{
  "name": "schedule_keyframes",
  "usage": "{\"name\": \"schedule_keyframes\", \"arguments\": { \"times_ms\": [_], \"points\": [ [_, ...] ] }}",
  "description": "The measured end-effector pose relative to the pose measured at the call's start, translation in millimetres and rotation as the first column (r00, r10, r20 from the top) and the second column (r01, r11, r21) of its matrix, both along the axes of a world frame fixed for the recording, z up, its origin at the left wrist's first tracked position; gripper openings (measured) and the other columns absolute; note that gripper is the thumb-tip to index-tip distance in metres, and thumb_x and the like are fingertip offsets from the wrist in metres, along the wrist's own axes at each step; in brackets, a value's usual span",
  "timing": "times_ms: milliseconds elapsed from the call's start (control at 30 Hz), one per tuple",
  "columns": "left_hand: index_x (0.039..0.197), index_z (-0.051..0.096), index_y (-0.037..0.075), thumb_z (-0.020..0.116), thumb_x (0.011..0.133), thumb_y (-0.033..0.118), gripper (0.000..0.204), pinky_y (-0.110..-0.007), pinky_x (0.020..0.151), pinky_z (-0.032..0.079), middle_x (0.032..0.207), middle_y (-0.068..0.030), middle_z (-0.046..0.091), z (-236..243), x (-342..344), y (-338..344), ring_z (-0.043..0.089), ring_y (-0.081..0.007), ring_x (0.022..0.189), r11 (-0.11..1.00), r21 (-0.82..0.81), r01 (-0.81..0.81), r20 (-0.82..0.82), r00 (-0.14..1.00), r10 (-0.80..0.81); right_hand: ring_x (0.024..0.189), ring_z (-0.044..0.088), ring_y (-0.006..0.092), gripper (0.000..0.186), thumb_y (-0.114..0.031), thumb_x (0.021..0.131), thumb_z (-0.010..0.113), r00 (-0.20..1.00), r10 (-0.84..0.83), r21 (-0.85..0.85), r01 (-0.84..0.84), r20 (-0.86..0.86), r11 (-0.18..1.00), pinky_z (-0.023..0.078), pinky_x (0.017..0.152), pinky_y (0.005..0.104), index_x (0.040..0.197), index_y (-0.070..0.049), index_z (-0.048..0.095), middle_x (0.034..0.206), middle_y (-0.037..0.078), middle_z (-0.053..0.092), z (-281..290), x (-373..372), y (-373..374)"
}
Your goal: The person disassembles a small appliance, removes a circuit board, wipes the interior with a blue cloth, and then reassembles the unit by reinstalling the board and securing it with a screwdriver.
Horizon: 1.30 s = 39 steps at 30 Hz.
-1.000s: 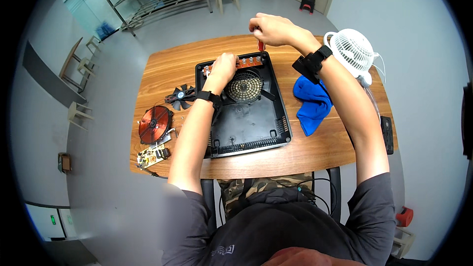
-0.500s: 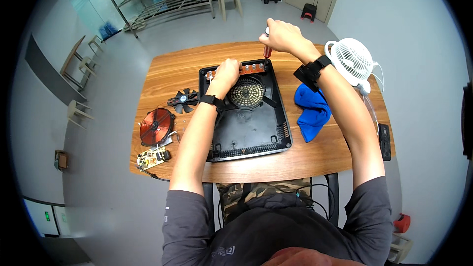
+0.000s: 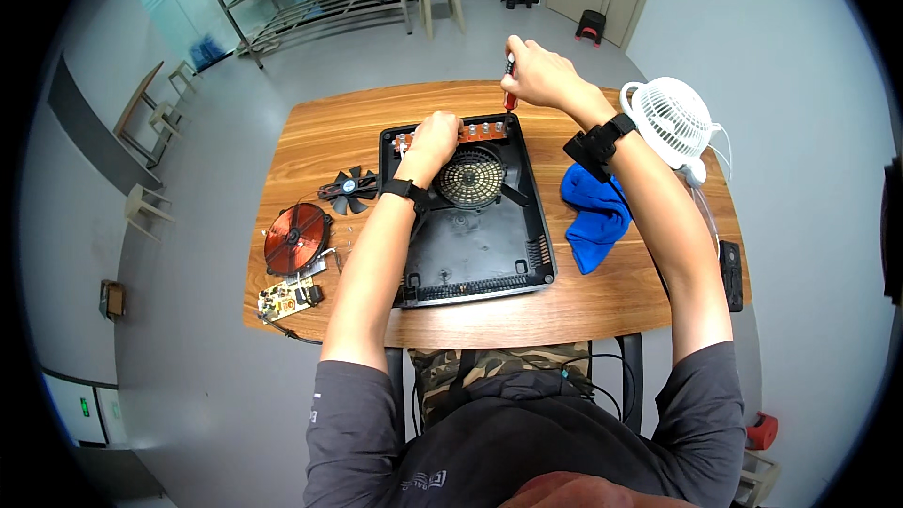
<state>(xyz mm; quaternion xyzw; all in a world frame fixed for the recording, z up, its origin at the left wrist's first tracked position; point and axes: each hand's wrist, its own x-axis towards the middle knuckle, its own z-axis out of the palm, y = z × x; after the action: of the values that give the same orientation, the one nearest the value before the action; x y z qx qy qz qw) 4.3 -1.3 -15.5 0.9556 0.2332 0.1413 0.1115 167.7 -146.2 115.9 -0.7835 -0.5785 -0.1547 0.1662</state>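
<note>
An open black plastic housing (image 3: 470, 254), like an induction cooker base, lies on the table with a round vent grille in it. Along its far edge runs a narrow orange-brown circuit board (image 3: 480, 133) with several round buttons. My left hand (image 3: 436, 139) is closed over this board, its fingertips partly hidden. Past the housing's far right corner, my right hand (image 3: 541, 73) grips a screwdriver (image 3: 510, 99) with a red and dark handle. The screwdriver stands nearly upright, its tip down at the board's right end.
Left of the housing lie a black fan (image 3: 349, 186), a round copper coil (image 3: 297, 239) and a yellowish circuit board (image 3: 287, 300) with components. A blue cloth (image 3: 595, 216), a white desk fan (image 3: 670, 122) and a black device (image 3: 731, 275) are at the right.
My right hand's fingers have shifted around the screwdriver, and more of its handle shows. My left hand stays in place on the circuit board.
</note>
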Motion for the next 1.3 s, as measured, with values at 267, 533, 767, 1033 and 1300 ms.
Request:
{"name": "schedule_keyframes", "arguments": {
  "times_ms": [267, 533, 767, 1033, 1300],
  "points": [
    [0.099, 0.075, 0.002, 0.077, 0.073, -0.001, 0.026, -0.044, 0.087, 0.056, 0.1, -0.0205, 0.072, 1, -3, -1, 0.069, -0.0373, 0.098, 1.0, 0.004, -0.003, 0.008, 1.0, 0.003, 0.083, 0.073, 0.0312, 0.04, -0.037, 0.091, 0.06, 0.884, 0.055, 0.015, -0.054, -0.465, 0.998, 0.056, 0.082, 0.0426, 0.11, -0.003, 0.067, 0.069, 0.013, 0.072, 11, -10, 8],
    [0.098, 0.075, 0.001, 0.076, 0.073, -0.001, 0.026, -0.043, 0.087, 0.056, 0.1, -0.0207, 0.072, 0, -3, -1, 0.069, -0.0372, 0.098, 1.0, 0.011, 0.019, 0.018, 1.0, -0.019, 0.091, 0.071, 0.0411, 0.047, -0.042, 0.092, 0.058, 0.968, -0.187, 0.028, 0.195, -0.166, 0.98, 0.055, 0.084, 0.0483, 0.108, 0.003, 0.063, 0.089, 0.026, 0.071, 6, -18, 8],
    [0.098, 0.075, 0.002, 0.076, 0.074, -0.001, 0.025, -0.044, 0.087, 0.056, 0.1, -0.0203, 0.072, 4, 0, -4, 0.069, -0.0369, 0.099, 1.0, 0.02, -0.01, -0.015, 1.0, 0.01, 0.093, 0.07, 0.0421, 0.05, -0.041, 0.084, 0.064, 0.958, -0.144, -0.042, 0.138, -0.248, 0.99, 0.056, 0.084, 0.0484, 0.104, 0.004, 0.063, 0.095, 0.025, 0.071, 9, -7, -2],
    [0.099, 0.076, 0.002, 0.075, 0.074, -0.001, 0.026, -0.044, 0.087, 0.056, 0.102, -0.0202, 0.072, 6, -1, -5, 0.069, -0.0371, 0.1, 1.0, -0.023, -0.014, -0.018, 1.0, 0.014, 0.096, 0.067, 0.0395, 0.046, -0.039, 0.084, 0.068, 0.927, -0.066, 0.035, 0.085, -0.368, 0.996, 0.053, 0.085, 0.0467, 0.102, 0.003, 0.064, 0.1, 0.024, 0.069, -1, -3, 2],
    [0.1, 0.075, 0.003, 0.076, 0.073, -0.001, 0.026, -0.044, 0.087, 0.055, 0.101, -0.0206, 0.072, 7, -3, -4, 0.069, -0.0373, 0.099, 1.0, -0.015, -0.004, -0.014, 1.0, 0.004, 0.092, 0.07, 0.0407, 0.05, -0.042, 0.088, 0.069, 0.943, -0.036, 0.054, 0.057, -0.33, 0.997, 0.056, 0.08, 0.0483, 0.105, 0.004, 0.064, 0.094, 0.025, 0.071, -5, -5, 1]
  ]
}}
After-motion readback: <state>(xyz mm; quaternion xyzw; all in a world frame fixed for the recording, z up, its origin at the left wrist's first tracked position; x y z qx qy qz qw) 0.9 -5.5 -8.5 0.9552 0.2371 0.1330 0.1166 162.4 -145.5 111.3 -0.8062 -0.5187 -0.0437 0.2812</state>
